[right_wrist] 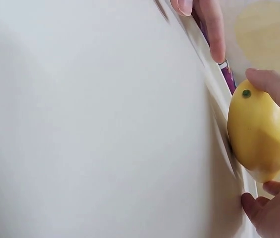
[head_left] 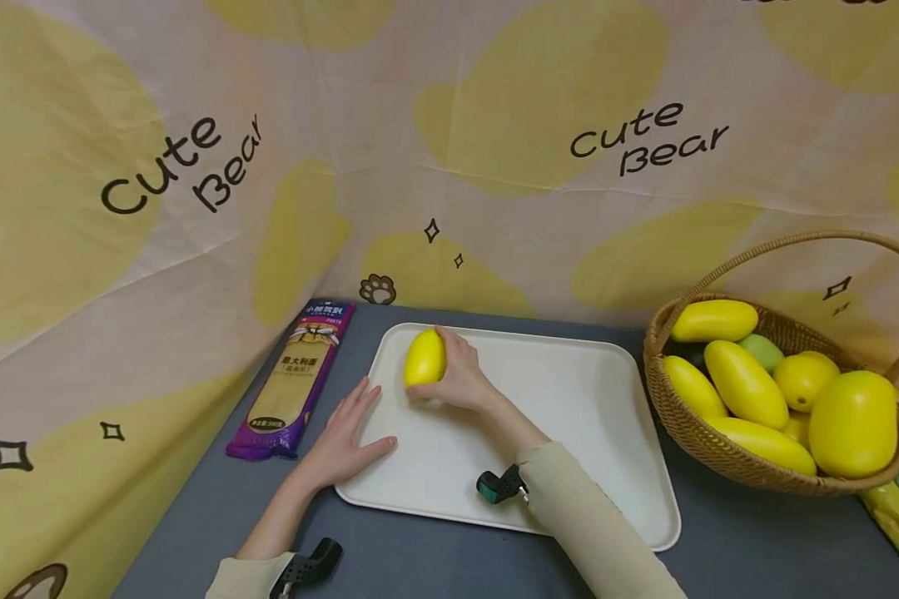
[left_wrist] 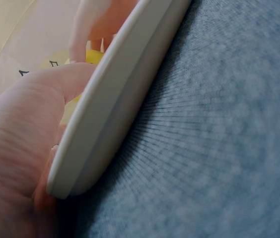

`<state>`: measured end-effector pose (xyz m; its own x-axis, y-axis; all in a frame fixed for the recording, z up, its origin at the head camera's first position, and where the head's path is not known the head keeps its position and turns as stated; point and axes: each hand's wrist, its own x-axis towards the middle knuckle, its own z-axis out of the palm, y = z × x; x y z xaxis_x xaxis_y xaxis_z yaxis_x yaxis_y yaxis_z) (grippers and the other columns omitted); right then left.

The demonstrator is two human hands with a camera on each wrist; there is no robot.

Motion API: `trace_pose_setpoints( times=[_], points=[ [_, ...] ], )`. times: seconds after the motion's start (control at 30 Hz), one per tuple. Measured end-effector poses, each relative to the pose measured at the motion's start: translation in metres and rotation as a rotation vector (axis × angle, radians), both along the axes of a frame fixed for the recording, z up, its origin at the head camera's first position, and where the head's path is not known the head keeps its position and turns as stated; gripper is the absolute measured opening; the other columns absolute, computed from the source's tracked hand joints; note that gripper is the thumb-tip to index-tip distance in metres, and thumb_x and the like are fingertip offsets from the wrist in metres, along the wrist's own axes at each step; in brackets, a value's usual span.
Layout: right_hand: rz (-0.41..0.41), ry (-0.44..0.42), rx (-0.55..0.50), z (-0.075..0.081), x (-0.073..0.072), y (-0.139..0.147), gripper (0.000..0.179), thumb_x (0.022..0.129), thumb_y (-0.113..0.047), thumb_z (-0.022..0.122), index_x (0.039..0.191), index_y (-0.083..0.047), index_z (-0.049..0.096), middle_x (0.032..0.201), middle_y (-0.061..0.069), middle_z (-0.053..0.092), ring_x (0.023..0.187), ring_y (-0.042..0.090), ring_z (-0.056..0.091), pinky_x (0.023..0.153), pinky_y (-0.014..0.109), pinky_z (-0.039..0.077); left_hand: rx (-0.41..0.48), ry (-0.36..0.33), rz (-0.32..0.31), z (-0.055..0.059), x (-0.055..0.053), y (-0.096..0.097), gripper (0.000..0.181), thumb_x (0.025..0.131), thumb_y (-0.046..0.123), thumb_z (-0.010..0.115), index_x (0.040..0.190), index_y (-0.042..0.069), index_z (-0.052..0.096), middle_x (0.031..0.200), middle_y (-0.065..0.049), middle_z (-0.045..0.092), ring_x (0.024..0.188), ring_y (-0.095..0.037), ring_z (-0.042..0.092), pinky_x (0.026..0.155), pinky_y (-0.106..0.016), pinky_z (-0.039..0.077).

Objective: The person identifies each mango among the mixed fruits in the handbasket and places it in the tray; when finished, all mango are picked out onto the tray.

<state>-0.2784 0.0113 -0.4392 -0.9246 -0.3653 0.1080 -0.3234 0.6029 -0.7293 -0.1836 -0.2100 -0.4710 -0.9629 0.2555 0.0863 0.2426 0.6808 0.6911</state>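
Nearest camera: pale sleeve [head_left: 249,576], bottom left, with black wrist camera [head_left: 313,567] at the cuff. Purple pasta pack [head_left: 290,378] lies just beside the tray [head_left: 592,408]. Left hand [head_left: 345,441]: fingers straight, spread, gripping nothing, laid over tray's left rim. Lemon-like fruit [head_left: 424,359]: at tray's far left corner; contact with tray unclear. Right hand [head_left: 460,374]: thumb and fingers curled round that fruit, grasping it. Wicker basket [head_left: 689,428], right of tray, heaped with mostly yellow fruits [head_left: 745,384].
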Motion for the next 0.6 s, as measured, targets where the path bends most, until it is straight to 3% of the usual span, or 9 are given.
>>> trace_pose_setpoints(
  times=[0.6],
  points=[
    [-0.005, 0.019, 0.065, -0.0072, -0.0005, -0.0031, 0.099, 0.072, -0.048, 0.081, 0.151, -0.012, 0.033, 0.148, 0.013, 0.039, 0.133, 0.034, 0.033, 0.108, 0.052, 0.033, -0.007, 0.010, 0.003, -0.0017, -0.0008, -0.0004, 0.084, 0.086, 0.042, 0.070, 0.152, 0.007, 0.031, 0.162, -0.016, 0.008, 0.143, -0.050, 0.007, 0.108, -0.072, 0.006]
  ],
)
